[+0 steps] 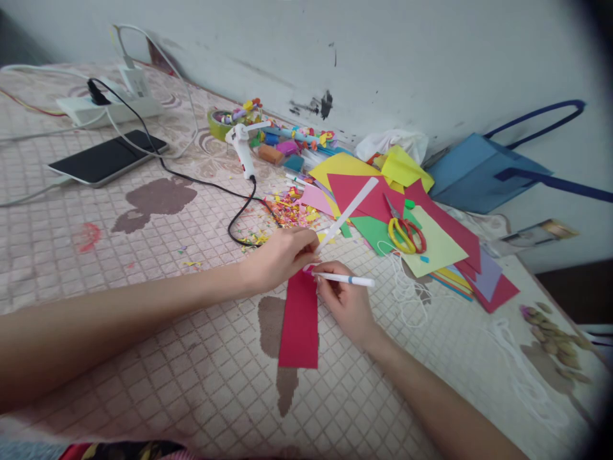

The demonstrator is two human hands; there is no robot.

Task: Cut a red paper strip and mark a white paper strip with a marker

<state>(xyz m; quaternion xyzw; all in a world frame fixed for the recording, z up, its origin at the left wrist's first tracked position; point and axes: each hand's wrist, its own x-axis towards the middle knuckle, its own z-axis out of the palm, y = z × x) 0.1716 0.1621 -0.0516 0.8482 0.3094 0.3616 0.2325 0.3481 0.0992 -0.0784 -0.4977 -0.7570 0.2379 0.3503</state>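
Observation:
A red paper strip lies lengthwise on the patterned cloth, its far end under my hands. My left hand is closed at that end, fingers pinched on a long, flat-looking white strip that slants up to the right; its exact kind is unclear. From the right, my right hand grips a white marker pen with a blue band. The pen's pinkish tip points left at the paper's top edge, close to my left fingertips. Contact between tip and paper is hard to make out.
Paper scraps and a corded white glue gun lie beyond my hands. To the right are scissors on coloured paper sheets, white string and a blue bag. A phone-like black device and power strip sit left.

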